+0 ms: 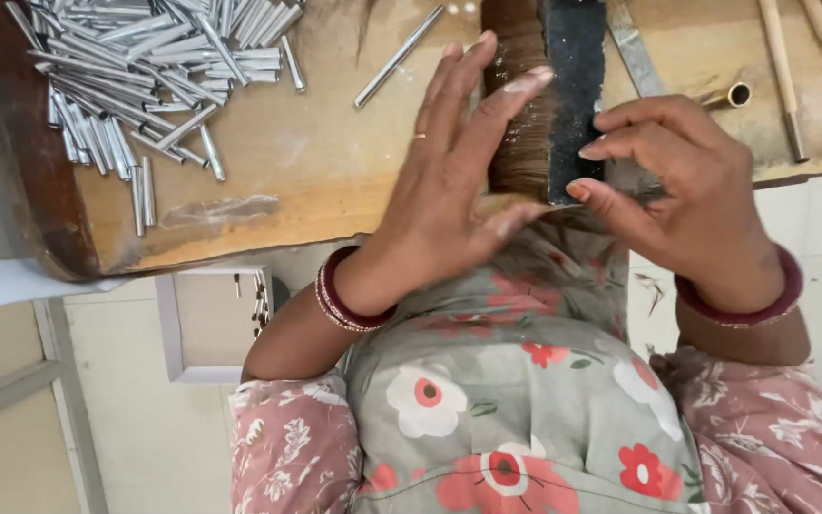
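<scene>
Head view looks straight down at both hands working at the near edge of a wooden board [316, 181]. Left hand [449, 181] is spread flat, fingers straight and together, its palm and fingertips pressed against the left side of a brown bundle of bristles [518, 124] that lies lengthwise on the board; it grips nothing, only pushes and steadies. Right hand [682, 190] is curled, thumb and forefinger pinching toward the near end of a black block [575, 95] that lies just right of the bristles and touches them; whether the fingers truly clamp it I cannot tell. Judging by this, the step in hand is squaring and evening the bristles against the block, with the bundle trapped between the flat palm and the block. A next move would call for even sideways pressure from the left palm and a firm hold on the block, so the hairs stay aligned. Far left of the left hand lies a heap of metal tubes [145, 67]; beyond the right hand lie wooden handles [780, 67] and a brass ferrule [734, 94].
</scene>
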